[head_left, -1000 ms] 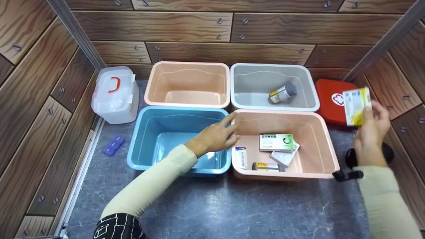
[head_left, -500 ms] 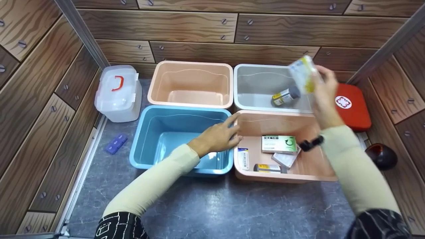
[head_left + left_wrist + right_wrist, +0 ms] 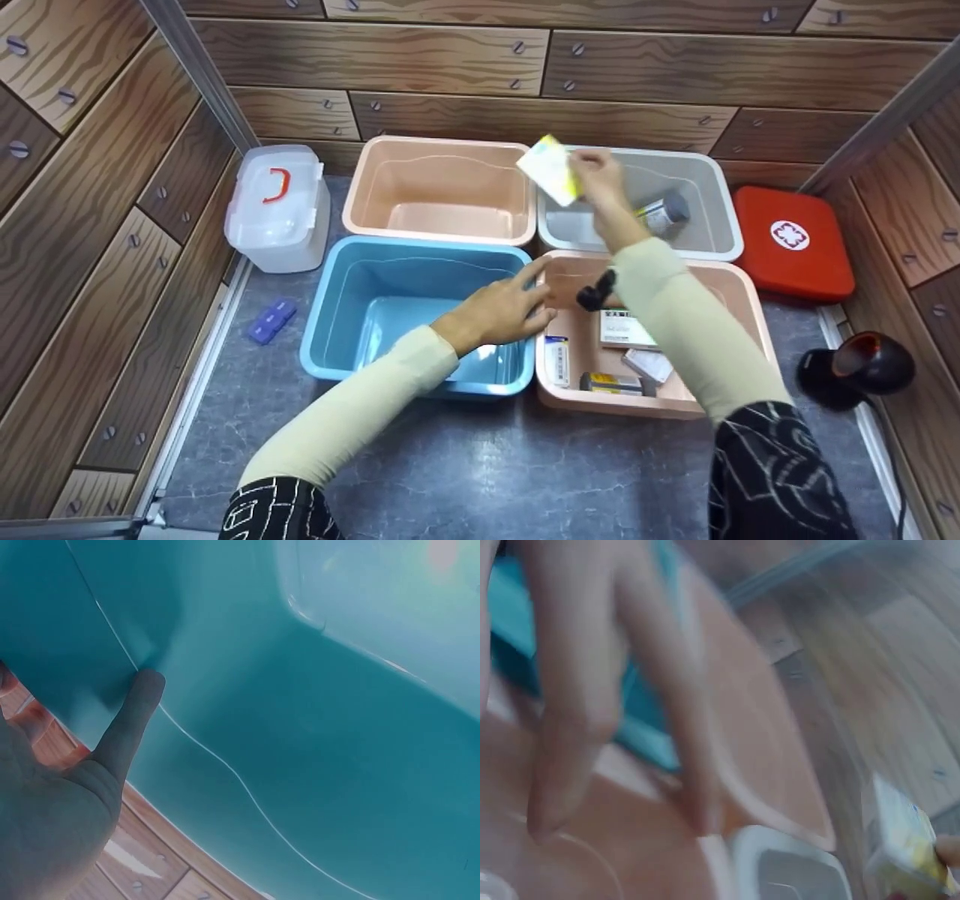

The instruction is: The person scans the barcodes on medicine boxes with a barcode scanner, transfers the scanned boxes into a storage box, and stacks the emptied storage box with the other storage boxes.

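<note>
Box [image 3: 551,178] of medicine, white and yellow, pinched in the right hand [image 3: 600,180] above the seam between the far peach bin [image 3: 442,150] and the grey bin [image 3: 712,225].
The left hand [image 3: 499,311] rests with relaxed fingers on the blue bin [image 3: 337,300], fingertips reaching the near peach bin [image 3: 742,300], which holds more boxes. A bottle [image 3: 664,212] lies in the grey bin; a red case [image 3: 795,244] sits on the desk [image 3: 487,465].

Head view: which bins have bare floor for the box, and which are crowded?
The far pink bin and blue bin show bare floors; the left hand rests on the blue bin's right rim. The grey bin holds one bottle, its left part free. The near pink bin is crowded with boxes.
</note>
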Motion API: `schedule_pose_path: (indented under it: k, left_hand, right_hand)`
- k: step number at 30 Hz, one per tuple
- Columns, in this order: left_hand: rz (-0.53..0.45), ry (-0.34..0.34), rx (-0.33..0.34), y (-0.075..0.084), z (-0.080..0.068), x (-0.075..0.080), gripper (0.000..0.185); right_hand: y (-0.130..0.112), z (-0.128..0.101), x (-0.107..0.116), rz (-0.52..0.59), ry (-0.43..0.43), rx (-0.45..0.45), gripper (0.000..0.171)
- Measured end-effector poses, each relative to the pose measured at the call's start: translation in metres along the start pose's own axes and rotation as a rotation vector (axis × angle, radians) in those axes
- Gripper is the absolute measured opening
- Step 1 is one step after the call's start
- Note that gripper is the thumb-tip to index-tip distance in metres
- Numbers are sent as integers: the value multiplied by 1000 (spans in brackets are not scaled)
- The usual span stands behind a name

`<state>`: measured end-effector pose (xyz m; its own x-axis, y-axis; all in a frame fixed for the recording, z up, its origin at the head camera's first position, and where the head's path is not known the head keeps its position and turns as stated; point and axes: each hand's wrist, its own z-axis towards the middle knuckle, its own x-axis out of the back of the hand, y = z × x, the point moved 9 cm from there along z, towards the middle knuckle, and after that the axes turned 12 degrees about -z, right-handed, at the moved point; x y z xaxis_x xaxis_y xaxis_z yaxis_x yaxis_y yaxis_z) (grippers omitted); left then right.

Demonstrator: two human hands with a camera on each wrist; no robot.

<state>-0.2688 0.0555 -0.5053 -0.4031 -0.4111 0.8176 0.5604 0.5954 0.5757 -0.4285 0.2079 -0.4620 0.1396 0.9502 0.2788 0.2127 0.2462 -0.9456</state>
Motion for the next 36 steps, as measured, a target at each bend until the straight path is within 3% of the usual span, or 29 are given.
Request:
schedule_pose_path:
  k: [5, 10, 18, 21, 27, 32, 36]
  left_hand:
    - [11, 11, -17, 0, 2, 1, 33]
    - [35, -3, -12, 1, 4, -1, 37]
    - [16, -27, 14, -1, 4, -3, 42]
    - [13, -5, 0, -3, 2, 0, 39]
    - [21, 15, -27, -2, 0, 2, 37]
    - [21, 3, -5, -4, 0, 1, 39]
    - [20, -2, -9, -2, 1, 0, 40]
  right_hand:
    - [0, 5, -46, -184, -130, 65, 30]
    - [-3, 3, -79, -304, -288, 193, 32]
    - [-8, -11, -107, -449, -535, 400, 36]
    - [-6, -15, -99, -421, -552, 432, 35]
    - [3, -36, -52, -407, -571, 481, 32]
    - [28, -59, -8, -469, -621, 454, 37]
    - [53, -76, 11, -525, -722, 446, 33]
